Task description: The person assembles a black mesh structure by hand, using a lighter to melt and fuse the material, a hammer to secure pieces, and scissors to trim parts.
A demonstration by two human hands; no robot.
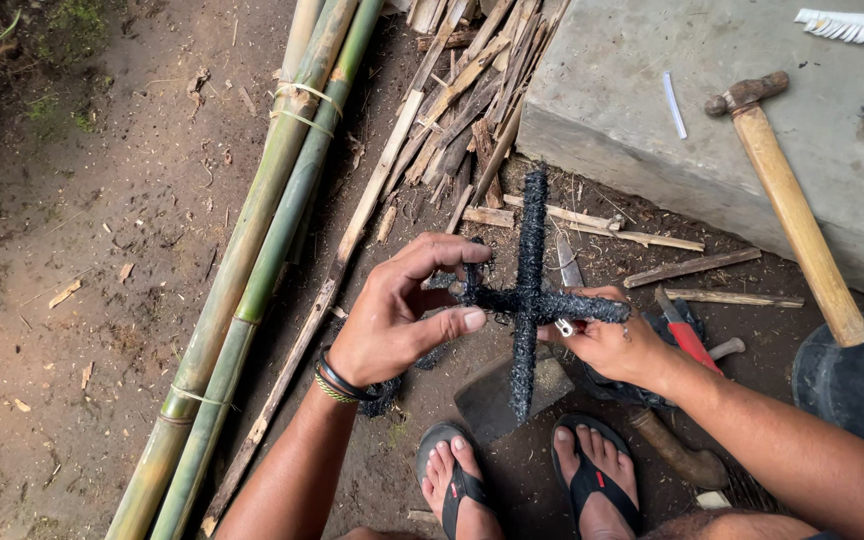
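A black cross [529, 290] made of two sticks wrapped in dark fuzzy cord hangs above the ground between my hands. My left hand [397, 315] pinches the left arm of the cross and the loose black cord that trails down past my wrist. My right hand [607, 340] grips the right arm of the cross near the joint, with a small pale piece showing between its fingers. My two feet in black sandals [592, 485] stand below.
Tied green bamboo poles [257, 250] lie on the dirt at left. Split bamboo strips [457, 95] pile behind. A wooden-handled hammer [792, 205] rests on a concrete slab [632, 110]. A red-handled tool [687, 335] and a flat stone [497, 400] lie by my feet.
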